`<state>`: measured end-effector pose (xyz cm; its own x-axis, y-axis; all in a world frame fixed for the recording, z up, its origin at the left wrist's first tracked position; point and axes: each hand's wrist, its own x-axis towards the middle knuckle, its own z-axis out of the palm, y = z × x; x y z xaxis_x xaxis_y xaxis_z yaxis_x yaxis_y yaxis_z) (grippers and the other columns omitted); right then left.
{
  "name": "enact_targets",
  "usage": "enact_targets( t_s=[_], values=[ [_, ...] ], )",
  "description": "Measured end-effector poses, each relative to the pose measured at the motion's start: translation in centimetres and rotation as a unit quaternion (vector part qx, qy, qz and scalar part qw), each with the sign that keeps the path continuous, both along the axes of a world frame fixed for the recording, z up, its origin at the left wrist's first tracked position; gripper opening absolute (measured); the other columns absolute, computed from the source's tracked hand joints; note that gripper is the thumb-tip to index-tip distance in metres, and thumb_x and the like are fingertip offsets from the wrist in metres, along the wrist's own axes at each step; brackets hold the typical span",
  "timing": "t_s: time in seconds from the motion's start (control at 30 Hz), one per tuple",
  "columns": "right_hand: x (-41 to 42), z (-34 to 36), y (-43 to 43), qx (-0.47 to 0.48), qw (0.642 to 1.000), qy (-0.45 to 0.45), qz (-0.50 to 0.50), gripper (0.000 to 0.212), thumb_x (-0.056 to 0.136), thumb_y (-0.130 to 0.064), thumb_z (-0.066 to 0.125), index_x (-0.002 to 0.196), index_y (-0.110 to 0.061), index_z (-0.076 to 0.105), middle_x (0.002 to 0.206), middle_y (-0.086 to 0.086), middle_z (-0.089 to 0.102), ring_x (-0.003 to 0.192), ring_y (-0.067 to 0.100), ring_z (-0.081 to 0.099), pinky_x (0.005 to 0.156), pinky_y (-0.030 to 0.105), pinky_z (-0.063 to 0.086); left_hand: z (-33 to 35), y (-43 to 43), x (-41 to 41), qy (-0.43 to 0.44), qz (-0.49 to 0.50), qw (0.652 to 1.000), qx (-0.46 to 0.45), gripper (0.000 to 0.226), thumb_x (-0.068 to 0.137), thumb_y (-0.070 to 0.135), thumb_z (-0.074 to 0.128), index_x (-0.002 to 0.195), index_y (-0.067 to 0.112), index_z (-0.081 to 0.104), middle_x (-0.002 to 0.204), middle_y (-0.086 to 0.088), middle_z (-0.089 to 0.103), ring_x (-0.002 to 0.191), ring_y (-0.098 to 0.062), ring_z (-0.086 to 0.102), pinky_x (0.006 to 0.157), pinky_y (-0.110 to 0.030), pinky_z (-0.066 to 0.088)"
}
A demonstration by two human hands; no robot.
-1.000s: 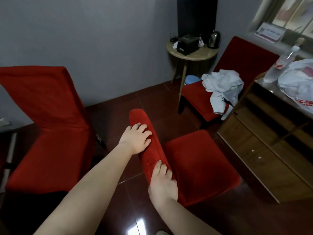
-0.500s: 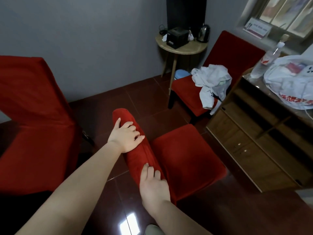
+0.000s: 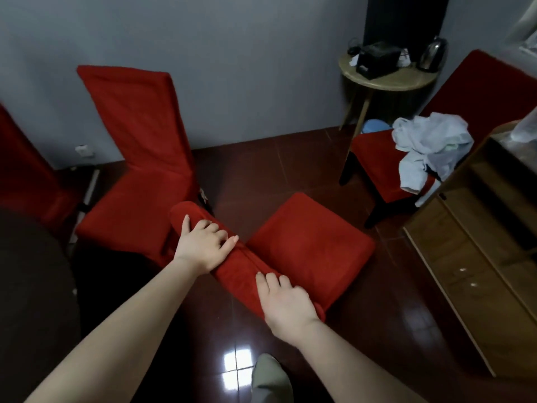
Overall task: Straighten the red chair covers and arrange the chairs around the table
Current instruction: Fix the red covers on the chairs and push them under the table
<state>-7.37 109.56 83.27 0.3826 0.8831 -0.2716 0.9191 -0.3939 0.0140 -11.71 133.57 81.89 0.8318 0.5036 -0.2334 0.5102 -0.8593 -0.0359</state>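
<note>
Directly below me stands a red-covered chair (image 3: pixel 308 251), seen from above. Its backrest top (image 3: pixel 235 269) runs diagonally between my hands. My left hand (image 3: pixel 203 245) lies over the upper end, fingers curled over the far side and thumb stretched along the cover. My right hand (image 3: pixel 286 301) grips the lower end with fingers curled over the top. A second red-covered chair (image 3: pixel 139 158) stands just left of it. A third (image 3: pixel 23 170) shows at the far left edge. The dark table (image 3: pixel 32 280) fills the lower left.
A fourth red chair (image 3: pixel 374 161) at the right carries a heap of pale clothes (image 3: pixel 430 146). Behind it a small round side table (image 3: pixel 386 81) holds a black box and a kettle. A wooden cabinet (image 3: pixel 479 245) lines the right side. My foot (image 3: pixel 270 379) is on the glossy tile floor.
My view has swung left and lower, bringing the far-left chair and the dark table into sight. Both hands stay on the backrest; the chair now sits nearer the left chair.
</note>
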Motion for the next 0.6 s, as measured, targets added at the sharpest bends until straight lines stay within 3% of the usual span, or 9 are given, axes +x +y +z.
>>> enact_targets(
  t_s=[0.07,0.13,0.23,0.37,0.6],
  values=[
    [0.4,-0.5,-1.9,0.015,0.999,0.024,0.045,0.078,0.085,-0.022,0.063,0.149,-0.004,0.022,0.125,0.013,0.047,0.105,0.031,0.053,0.064,0.039,0.050,0.1,-2.7,-2.4,-0.008,0.045,0.999,-0.003,0.075,0.092,0.071,0.003,0.110,0.037,0.068,0.118,0.014,0.061,0.133,-0.017,0.040,0.119,-0.060,0.000],
    [0.7,-0.4,-4.0,0.021,0.996,0.032,0.078,0.077,0.087,-0.022,0.062,0.149,-0.006,0.018,0.128,0.014,0.042,0.109,0.033,0.049,0.069,0.042,0.049,0.2,-5.8,-4.6,-0.020,0.086,0.996,0.002,0.076,0.093,0.071,0.004,0.112,0.036,0.069,0.117,0.013,0.062,0.129,-0.017,0.043,0.120,-0.059,0.000],
    [1.1,-0.2,-7.7,0.017,0.993,0.034,0.116,0.072,0.087,-0.023,0.062,0.147,-0.009,0.023,0.127,0.012,0.043,0.111,0.032,0.048,0.076,0.043,0.050,0.2,-10.9,-7.6,-0.040,0.123,0.991,0.018,0.084,0.090,0.073,0.000,0.113,0.033,0.070,0.114,0.009,0.066,0.120,-0.017,0.050,0.122,-0.049,0.005],
    [2.5,-0.1,-12.3,0.020,0.986,0.020,0.166,0.066,0.087,-0.033,0.063,0.141,-0.011,0.033,0.124,0.009,0.046,0.111,0.030,0.048,0.084,0.043,0.048,-0.1,-17.9,-10.5,-0.074,0.170,0.982,0.043,0.091,0.085,0.078,0.001,0.102,0.026,0.073,0.102,0.003,0.071,0.108,-0.017,0.060,0.120,-0.038,0.021],
    [3.9,0.2,-15.9,0.017,0.978,-0.019,0.209,0.060,0.080,-0.043,0.070,0.127,-0.018,0.041,0.122,0.006,0.048,0.113,0.028,0.047,0.089,0.042,0.041,-0.5,-27.9,-14.2,-0.117,0.274,0.952,0.072,0.083,0.088,0.078,0.008,0.082,0.022,0.070,0.086,0.000,0.070,0.087,-0.023,0.061,0.091,-0.034,0.042]
  ],
)
